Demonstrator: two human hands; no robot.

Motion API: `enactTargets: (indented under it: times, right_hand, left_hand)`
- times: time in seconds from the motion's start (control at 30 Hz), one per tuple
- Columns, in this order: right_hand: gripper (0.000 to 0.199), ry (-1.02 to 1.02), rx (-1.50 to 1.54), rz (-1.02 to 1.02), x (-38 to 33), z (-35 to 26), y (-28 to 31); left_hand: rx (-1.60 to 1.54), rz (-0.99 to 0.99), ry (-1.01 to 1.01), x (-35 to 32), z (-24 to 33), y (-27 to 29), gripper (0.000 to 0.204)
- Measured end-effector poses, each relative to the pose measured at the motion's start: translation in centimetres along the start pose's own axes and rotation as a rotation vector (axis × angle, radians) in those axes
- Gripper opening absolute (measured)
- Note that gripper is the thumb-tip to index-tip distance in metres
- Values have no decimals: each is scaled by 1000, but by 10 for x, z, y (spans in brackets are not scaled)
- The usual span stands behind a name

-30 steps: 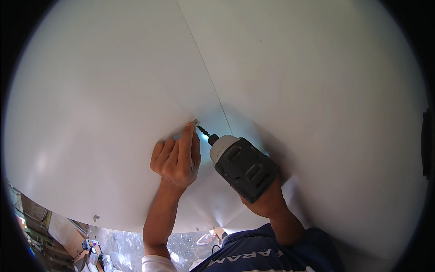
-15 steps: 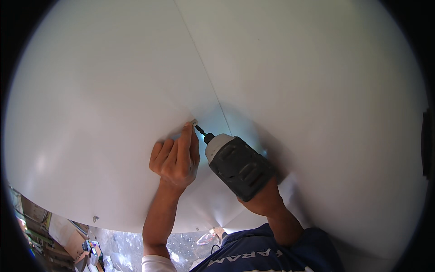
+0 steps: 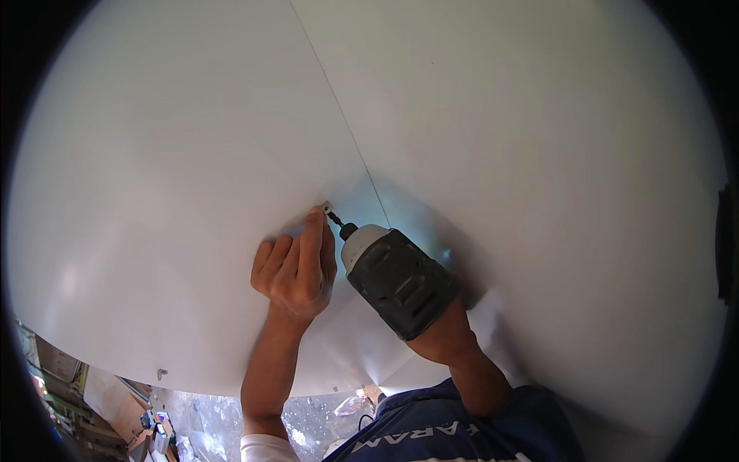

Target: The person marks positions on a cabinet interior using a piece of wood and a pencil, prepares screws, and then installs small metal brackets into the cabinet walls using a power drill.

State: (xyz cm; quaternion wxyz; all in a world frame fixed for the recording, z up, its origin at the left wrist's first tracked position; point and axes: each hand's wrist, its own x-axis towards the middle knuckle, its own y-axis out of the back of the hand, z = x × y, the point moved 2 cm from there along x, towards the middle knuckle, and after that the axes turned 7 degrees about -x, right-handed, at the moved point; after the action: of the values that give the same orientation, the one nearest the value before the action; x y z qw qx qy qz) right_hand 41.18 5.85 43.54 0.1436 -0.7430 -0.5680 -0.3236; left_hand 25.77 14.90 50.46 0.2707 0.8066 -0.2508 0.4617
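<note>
My left hand (image 3: 295, 269) is closed, with the index finger pressing a small pale metal bracket (image 3: 327, 207) to a large white panel (image 3: 192, 154). The bracket sits a little left of a thin seam in the panel. My right hand (image 3: 443, 335) grips a black and grey power driver (image 3: 400, 281), whose body hides most of the fingers. From the driver a dark bit (image 3: 335, 219) points up and left, its tip at the bracket. A bluish light falls on the panel around the driver's nose.
Near the panel's lower left edge is another small metal bracket (image 3: 162, 374). Beyond that edge lies a paint-spotted floor (image 3: 223, 416). Boards and assorted items (image 3: 108, 400) clutter the lower left. A dark object (image 3: 725, 245) shows at the far right.
The driver has shifted slightly left, bringing its bit tip closer to the bracket. My left hand keeps its hold on the bracket. The whole view has moved a little.
</note>
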Motion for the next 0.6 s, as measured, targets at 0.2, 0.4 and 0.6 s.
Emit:
enactTargets:
  times: [0.2, 0.4, 0.6]
  right_hand:
    - [41, 25, -190, -36, -3, 2, -3]
    - [40, -14, -150, 28, -42, 1, -3]
    - [34, 101, -528, 125, -85, -17, -4]
  left_hand:
    - [-3, 26, 19, -3, 1, -1, 20]
    - [-369, 174, 71, -18, 0, 18, 19]
    - [-753, 362, 239, -30, -4, 29, 22]
